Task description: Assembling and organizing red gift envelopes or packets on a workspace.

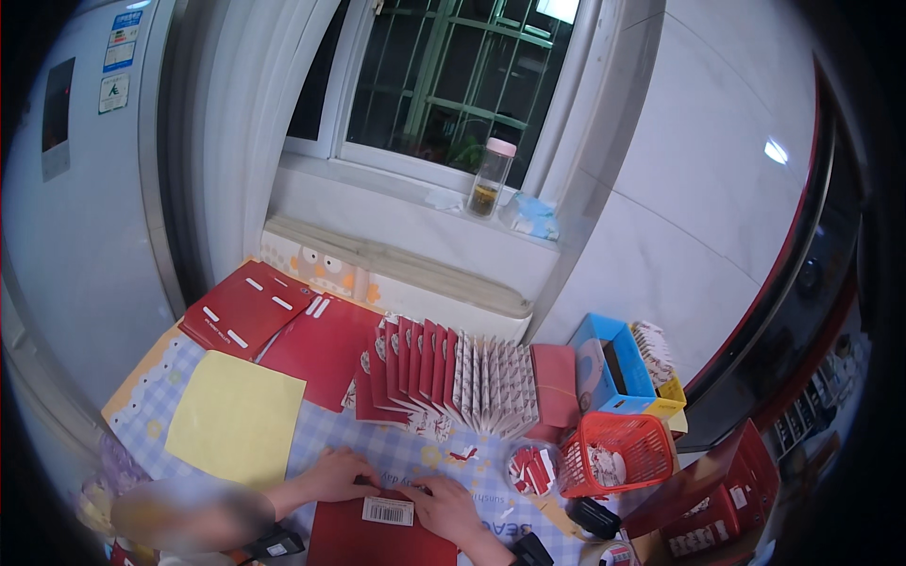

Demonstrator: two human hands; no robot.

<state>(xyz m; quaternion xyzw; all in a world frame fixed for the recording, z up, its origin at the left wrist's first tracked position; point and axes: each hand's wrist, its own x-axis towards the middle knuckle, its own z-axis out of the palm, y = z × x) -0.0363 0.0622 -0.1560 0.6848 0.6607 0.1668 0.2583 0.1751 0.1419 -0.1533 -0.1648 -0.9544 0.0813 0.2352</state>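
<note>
In front of me a dark red card sheet [363,540] lies on the table, with a white barcode label [388,510] near its far edge. My left hand [337,474] is at that far edge, left of the label, its fingers bent together over the card. My right hand [442,507] grips the card just right of the label, fingers curled with the tips by the label's corner. The hands are close together, almost meeting above the label. The near part of the card runs out of view at the lower edge.
Beyond my hands stands a row of folded red and patterned white packets [444,373]. Red sheets [247,307] and a yellow sheet [236,413] lie left. At right are a red basket [651,443], a round clear tub [531,469], a blue box [623,363] and a red box [703,500].
</note>
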